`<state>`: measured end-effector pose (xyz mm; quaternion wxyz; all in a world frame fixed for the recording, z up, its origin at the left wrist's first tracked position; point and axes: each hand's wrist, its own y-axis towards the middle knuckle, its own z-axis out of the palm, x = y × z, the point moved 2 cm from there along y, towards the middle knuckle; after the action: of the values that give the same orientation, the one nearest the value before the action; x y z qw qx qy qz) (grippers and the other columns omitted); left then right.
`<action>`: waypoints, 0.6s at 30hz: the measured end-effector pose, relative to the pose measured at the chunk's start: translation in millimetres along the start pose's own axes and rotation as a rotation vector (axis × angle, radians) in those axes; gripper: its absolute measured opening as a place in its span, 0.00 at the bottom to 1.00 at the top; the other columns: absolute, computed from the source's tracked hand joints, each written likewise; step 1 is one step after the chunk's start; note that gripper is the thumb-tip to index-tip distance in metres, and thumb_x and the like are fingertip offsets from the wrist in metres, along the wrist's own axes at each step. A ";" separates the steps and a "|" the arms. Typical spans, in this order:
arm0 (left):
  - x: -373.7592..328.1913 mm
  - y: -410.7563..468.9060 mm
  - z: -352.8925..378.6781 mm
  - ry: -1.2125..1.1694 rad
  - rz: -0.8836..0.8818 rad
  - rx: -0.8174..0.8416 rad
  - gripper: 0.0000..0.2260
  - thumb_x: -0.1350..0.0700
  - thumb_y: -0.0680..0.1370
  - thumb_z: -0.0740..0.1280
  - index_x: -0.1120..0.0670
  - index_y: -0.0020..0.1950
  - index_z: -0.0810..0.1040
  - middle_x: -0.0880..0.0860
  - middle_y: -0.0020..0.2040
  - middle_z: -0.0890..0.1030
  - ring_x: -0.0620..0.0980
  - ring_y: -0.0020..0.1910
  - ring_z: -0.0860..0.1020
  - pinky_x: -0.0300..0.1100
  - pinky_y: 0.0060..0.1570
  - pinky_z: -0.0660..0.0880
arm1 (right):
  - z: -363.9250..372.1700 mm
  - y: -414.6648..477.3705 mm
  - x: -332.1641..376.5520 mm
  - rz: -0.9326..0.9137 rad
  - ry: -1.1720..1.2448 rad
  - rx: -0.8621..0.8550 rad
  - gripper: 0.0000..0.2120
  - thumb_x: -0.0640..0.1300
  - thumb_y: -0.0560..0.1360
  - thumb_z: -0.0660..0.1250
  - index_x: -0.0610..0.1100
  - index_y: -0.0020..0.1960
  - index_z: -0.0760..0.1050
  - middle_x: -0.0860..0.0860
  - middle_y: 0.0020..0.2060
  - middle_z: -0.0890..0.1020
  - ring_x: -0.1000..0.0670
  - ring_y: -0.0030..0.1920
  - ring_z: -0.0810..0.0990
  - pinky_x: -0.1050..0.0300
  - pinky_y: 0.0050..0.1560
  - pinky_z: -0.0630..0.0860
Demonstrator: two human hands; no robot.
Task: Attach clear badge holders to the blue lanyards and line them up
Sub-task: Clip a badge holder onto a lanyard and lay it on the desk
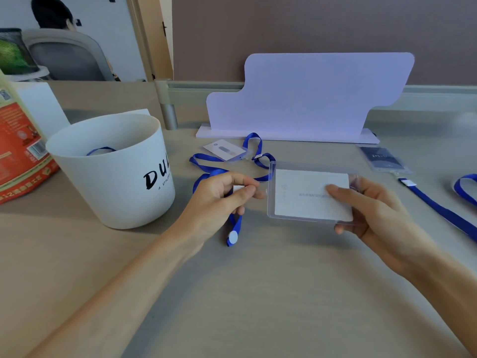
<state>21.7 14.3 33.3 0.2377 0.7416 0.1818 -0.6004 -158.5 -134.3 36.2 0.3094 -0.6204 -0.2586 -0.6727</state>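
My right hand (371, 210) holds a clear badge holder (304, 202) with a white card inside, thumb on its front and fingers behind it, above the middle of the desk. Just left of it, my left hand (222, 197) pinches the clip end of a blue lanyard (236, 223), whose strap hangs down to the desk. The clip sits close to the holder's left edge; I cannot tell if they touch. Behind lies another badge holder (224, 149) with a blue lanyard (255, 148) looped around it. At the right a dark-card holder (382, 157) lies beside a blue lanyard (438, 205).
A white bucket (116, 182) stands at the left with a blue lanyard loop (100, 150) inside. An orange packet (18, 151) sits beside it. A white stepped board (309, 99) stands at the back against the partition. A person sits in a chair beyond the desk.
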 end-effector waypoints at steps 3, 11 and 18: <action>0.2 -0.1 1.6 -0.002 -0.002 -0.009 0.05 0.60 0.79 0.65 0.53 0.48 0.80 0.44 0.39 0.85 0.43 0.30 0.70 0.30 0.34 0.70 | 0.5 -0.8 -0.7 0.002 0.000 -0.004 0.11 0.46 0.69 0.69 0.45 0.50 0.80 0.47 0.44 0.84 0.53 0.38 0.81 0.62 0.27 0.78; 4.8 1.6 2.7 0.074 0.007 -0.063 0.05 0.59 0.79 0.65 0.52 0.49 0.80 0.44 0.40 0.85 0.44 0.30 0.70 0.31 0.35 0.70 | 1.5 -3.0 2.8 -0.022 0.062 0.012 0.09 0.44 0.71 0.68 0.44 0.50 0.80 0.48 0.41 0.83 0.54 0.35 0.79 0.63 0.26 0.76; 6.6 1.4 1.4 0.071 -0.007 -0.094 0.04 0.58 0.79 0.65 0.50 0.50 0.79 0.45 0.41 0.86 0.43 0.30 0.71 0.32 0.38 0.72 | -0.1 -2.5 7.6 -0.118 0.124 -0.093 0.18 0.47 0.60 0.74 0.41 0.48 0.80 0.47 0.46 0.86 0.52 0.42 0.84 0.64 0.31 0.80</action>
<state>22.7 12.2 26.7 0.2633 0.7498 0.2208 -0.5654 -160.7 -133.3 43.9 0.2557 -0.5747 -0.2437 -0.7382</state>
